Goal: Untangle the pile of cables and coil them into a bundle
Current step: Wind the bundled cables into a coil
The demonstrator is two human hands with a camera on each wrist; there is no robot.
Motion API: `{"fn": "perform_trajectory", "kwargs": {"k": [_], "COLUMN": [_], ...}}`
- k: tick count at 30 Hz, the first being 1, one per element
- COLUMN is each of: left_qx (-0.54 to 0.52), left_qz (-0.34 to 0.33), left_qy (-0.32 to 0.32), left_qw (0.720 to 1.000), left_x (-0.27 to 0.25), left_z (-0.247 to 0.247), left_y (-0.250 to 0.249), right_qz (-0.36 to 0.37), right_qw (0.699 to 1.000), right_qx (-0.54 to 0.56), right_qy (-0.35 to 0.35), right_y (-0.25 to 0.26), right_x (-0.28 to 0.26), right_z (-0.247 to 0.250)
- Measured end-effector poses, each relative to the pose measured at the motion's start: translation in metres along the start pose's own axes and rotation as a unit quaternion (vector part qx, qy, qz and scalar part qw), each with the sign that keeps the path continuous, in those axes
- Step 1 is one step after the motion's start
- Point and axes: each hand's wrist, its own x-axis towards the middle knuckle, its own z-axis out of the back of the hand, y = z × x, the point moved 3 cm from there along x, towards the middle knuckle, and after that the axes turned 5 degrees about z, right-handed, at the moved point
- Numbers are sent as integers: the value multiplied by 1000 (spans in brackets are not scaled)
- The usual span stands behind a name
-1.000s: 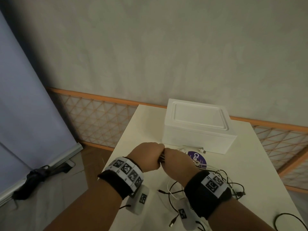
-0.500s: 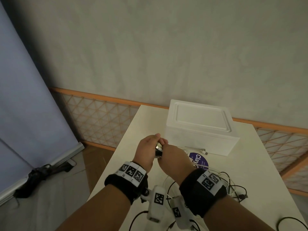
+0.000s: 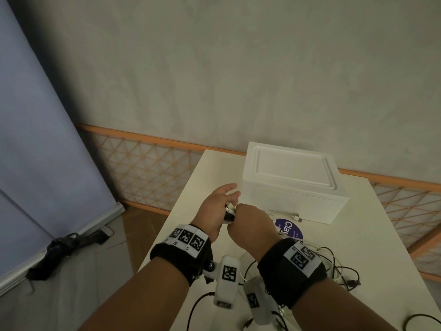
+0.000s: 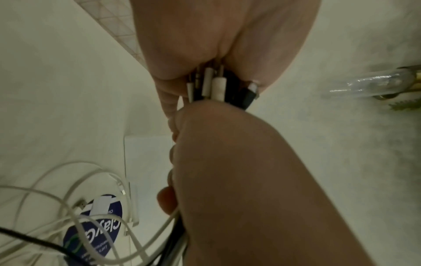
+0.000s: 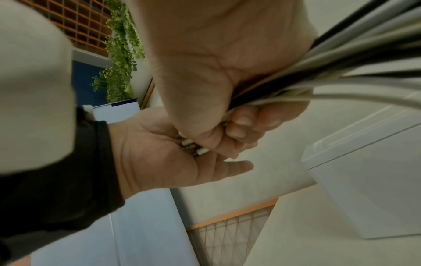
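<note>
The right hand is fisted around a bunch of black and white cables, their plug ends poking out of the fist and butting against the flat, spread palm of the left hand. Both hands hover above the table near its left edge. The cables' loose lengths trail down onto the table's near right part, beside a purple round label and in front of a white box.

Readable text: one partial word only.
"Clay" in white letters on round purple sticker lying flat on white table; smaller print beneath too blurred to read.
</note>
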Motion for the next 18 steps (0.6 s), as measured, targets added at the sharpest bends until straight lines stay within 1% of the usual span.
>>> {"fn": "perform_trajectory", "kwargs": {"k": [5,7,9,10,11,13,14,15,16,17,18], "left_qx": [28,-8,-45,-24,19,113,125,110,62,-19,-121], "left_qz": [15,15,10,-5,-27,-80,-96,-97,-78,-50,-28], "left_qy": [-3,13,6,-9,-26,-62,-72,-63,-35,4,38], "left_qw": [999,1000,999,1000,999,988,985,987,994,999,992], "left_x": [-5,-6,-6,-5,-5,-3,-2,-2,-1,0,2], "left_z": [1,2,-2,-5,-9,-13,-13,-13,-11,-8,-4], "left_y": [-4,-4,-3,-3,-5,-9,-10,-10,-9,-7,-4], "right_qz": [-9,-1,-1,-2,9,55,61,51,29,2,-19], "right_qw": [1000,1000,999,999,998,993,993,995,998,999,999], "right_qx": [15,-9,-33,-43,-63,-105,-102,-80,-45,-14,3], "right_qy": [-23,-15,-14,-13,-13,-5,-4,-15,-28,-40,-50], "right_y": [1,2,0,0,1,6,6,4,0,-3,-5], "right_x": [-2,-2,-1,0,1,2,3,3,4,4,4], "right_z": [0,1,2,5,6,6,7,8,8,10,11]}}
